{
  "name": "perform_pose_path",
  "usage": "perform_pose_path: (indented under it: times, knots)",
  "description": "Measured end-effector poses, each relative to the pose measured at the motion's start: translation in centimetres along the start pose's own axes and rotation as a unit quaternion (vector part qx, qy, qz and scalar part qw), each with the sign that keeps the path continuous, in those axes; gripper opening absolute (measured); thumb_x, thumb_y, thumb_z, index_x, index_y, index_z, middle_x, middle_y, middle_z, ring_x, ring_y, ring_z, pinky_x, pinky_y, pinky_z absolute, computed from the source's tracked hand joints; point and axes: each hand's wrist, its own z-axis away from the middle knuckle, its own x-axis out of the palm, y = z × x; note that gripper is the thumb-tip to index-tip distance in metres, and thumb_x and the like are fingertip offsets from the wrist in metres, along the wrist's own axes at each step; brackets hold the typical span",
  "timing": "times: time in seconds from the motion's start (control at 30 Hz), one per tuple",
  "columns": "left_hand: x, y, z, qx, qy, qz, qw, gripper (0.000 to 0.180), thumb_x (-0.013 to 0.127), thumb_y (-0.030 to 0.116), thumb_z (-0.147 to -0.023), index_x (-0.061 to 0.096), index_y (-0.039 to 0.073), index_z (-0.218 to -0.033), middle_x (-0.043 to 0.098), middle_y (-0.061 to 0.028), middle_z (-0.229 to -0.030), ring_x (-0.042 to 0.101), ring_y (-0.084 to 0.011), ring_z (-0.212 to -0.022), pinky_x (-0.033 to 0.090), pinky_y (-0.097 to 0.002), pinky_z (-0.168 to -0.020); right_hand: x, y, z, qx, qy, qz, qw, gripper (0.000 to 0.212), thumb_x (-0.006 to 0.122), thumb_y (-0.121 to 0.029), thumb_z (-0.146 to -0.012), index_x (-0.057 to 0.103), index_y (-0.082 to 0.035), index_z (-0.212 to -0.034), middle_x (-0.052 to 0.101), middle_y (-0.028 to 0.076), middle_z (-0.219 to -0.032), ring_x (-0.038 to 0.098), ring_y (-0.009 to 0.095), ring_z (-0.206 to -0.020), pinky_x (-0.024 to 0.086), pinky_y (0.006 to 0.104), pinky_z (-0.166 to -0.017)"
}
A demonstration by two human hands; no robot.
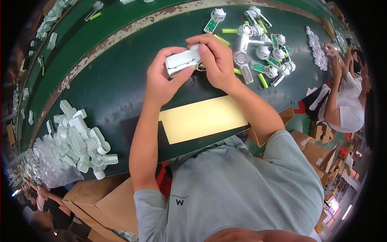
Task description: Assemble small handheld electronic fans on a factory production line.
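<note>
At the far left, a clear plastic bag [60, 169] is seen beside a heap of pale plastic shells [78, 139], which are piled loosely on the dark green table [109, 92]. Below the table edge, a cardboard box [107, 197] is partly covered by the left arm. Farther right, the left hand [164, 80] is closed around 1 end of a white plastic housing [180, 62], with the thumb laid along its near side. The housing is held above the table between the 2 hands; its other end is gripped by the right hand [219, 66], whose thumb is pressed on top. Below it, a pale yellow sheet [203, 119] is laid flat between the forearms. To the right of the right hand, white fan units [241, 58], green circuit boards [211, 26] and bright green cylinders [263, 81] are scattered in a cluster. Beyond these, white parts [316, 48] are set near a co-worker [348, 113] dressed in a white top.
</note>
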Motion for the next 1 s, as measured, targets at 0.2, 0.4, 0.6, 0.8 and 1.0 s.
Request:
perform_pose_path:
  times: [0.2,0.4,0.6,0.8,1.0]
  knots:
    - [-0.6,-0.1,0.2,0.029,-0.037,-0.206,0.978,0.048,0.087,0.014,-0.074,0.064,0.0,-0.114,0.068,-0.0092,-0.102,0.067,-0.0168,-0.086,0.055,-0.0298,-0.072,0.0,0.5,0.3,0.044,-0.007,-0.011,0.999,0.024,0.05,-0.01,-0.094,0.069,0.003,-0.096,0.067,0.012,-0.084,0.063,0.019,-0.073,0.049,0.0298,-0.066]
    - [-0.5,0.2,0.3,0.128,-0.036,-0.308,0.942,0.049,0.089,0.02,-0.071,0.066,0.002,-0.11,0.07,-0.0117,-0.097,0.069,-0.025,-0.081,0.056,-0.0335,-0.071,0.1,-0.6,0.4,0.125,-0.02,0.019,0.992,0.029,0.049,-0.015,-0.097,0.069,0.002,-0.083,0.065,0.011,-0.071,0.06,0.019,-0.062,0.045,0.0309,-0.058]
    - [0.4,0.1,0.4,0.147,-0.022,-0.28,0.948,0.045,0.088,0.019,-0.072,0.066,0.003,-0.108,0.071,-0.0128,-0.095,0.07,-0.0249,-0.079,0.056,-0.0335,-0.069,-0.2,-0.8,-0.3,0.058,0.019,0.059,0.996,0.043,0.045,-0.023,-0.1,0.065,0.0,-0.07,0.059,0.011,-0.06,0.055,0.023,-0.051,0.041,0.0343,-0.051]
    - [0.3,0.2,0.3,0.107,-0.017,-0.261,0.959,0.043,0.087,0.018,-0.074,0.066,0.003,-0.108,0.072,-0.0117,-0.09,0.069,-0.0192,-0.075,0.055,-0.0302,-0.066,-0.2,-0.1,-0.4,0.137,-0.022,0.048,0.989,0.054,0.039,-0.034,-0.104,0.068,0.001,-0.076,0.059,0.004,-0.062,0.051,0.011,-0.056,0.037,0.0276,-0.052]
    - [-1.4,-0.4,0.3,0.017,-0.054,-0.193,0.98,0.045,0.087,0.022,-0.074,0.067,0.002,-0.109,0.07,-0.0068,-0.088,0.061,-0.0111,-0.069,0.05,-0.0258,-0.061,-0.1,-0.4,0.0,0.18,-0.02,0.002,0.983,0.048,0.043,-0.031,-0.105,0.068,0.0,-0.078,0.06,0.007,-0.065,0.052,0.013,-0.058,0.04,0.0302,-0.056]
